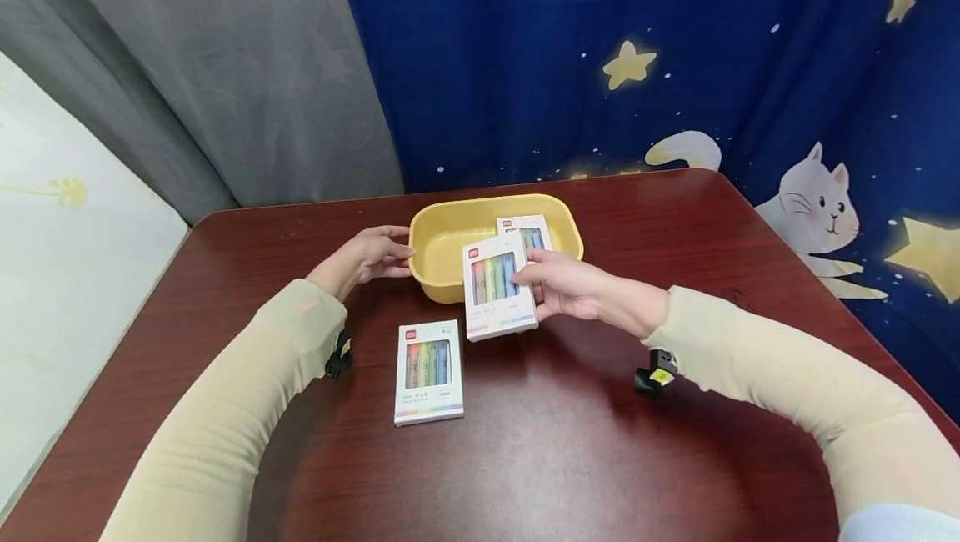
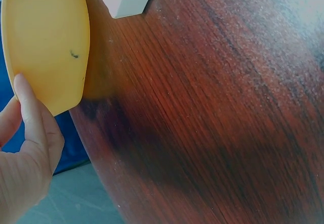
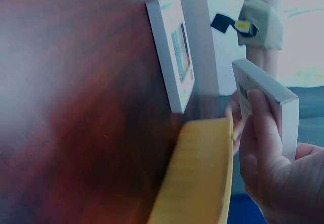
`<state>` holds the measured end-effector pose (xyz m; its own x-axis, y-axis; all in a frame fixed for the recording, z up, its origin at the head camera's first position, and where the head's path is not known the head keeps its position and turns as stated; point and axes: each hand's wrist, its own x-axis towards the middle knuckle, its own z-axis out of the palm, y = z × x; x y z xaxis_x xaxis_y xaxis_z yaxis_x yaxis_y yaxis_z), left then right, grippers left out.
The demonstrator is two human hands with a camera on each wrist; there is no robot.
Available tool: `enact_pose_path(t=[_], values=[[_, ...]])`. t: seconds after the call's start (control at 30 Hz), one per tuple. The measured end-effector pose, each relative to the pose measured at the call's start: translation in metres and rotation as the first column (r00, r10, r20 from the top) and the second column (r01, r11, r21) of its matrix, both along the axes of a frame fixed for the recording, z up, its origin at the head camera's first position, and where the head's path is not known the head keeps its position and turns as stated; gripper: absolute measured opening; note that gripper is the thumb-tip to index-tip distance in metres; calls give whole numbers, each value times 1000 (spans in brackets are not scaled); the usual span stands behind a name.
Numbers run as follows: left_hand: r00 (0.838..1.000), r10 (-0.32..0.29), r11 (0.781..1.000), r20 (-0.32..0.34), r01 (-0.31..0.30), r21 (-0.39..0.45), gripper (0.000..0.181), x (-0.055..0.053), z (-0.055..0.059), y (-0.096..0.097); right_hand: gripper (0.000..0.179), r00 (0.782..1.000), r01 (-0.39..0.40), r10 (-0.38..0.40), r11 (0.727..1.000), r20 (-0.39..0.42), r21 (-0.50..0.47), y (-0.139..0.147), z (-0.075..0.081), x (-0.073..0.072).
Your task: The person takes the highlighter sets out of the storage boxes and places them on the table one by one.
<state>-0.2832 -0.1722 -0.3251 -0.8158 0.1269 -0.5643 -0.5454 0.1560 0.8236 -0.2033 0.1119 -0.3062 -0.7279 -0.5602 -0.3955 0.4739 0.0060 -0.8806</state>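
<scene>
My right hand point(image 1: 568, 283) grips a white box of coloured pens point(image 1: 500, 288) by its right side, thumb on the windowed front. The box is tilted above the near rim of a yellow plastic basket point(image 1: 450, 235). Inside the basket, at its right end, lies another such pen box point(image 1: 534, 229), partly covered by the held one. My left hand point(image 1: 371, 256) touches the basket's left end with fairly straight fingers point(image 2: 31, 117). A third pen box point(image 1: 430, 414) lies flat on the table, window up, in front of the basket.
The dark red wooden table point(image 1: 585, 467) reaches back to a blue curtain point(image 1: 525, 67) with stars and a cat, and a grey curtain point(image 1: 262, 67). A white patterned cloth point(image 1: 60, 217) hangs at the left. Both wrists carry small black cameras.
</scene>
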Motion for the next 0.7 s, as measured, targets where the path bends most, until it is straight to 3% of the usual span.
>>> enact_pose_path(t=[0.4, 0.7], values=[[1000, 1, 1000, -8, -1, 14, 62, 5, -1, -1, 39, 998, -57, 57, 998, 19, -9, 17, -21, 36], [1000, 10, 1000, -3, -10, -1, 60, 7, 1, 0, 41, 997, -58, 58, 998, 44, -2, 23, -40, 47]])
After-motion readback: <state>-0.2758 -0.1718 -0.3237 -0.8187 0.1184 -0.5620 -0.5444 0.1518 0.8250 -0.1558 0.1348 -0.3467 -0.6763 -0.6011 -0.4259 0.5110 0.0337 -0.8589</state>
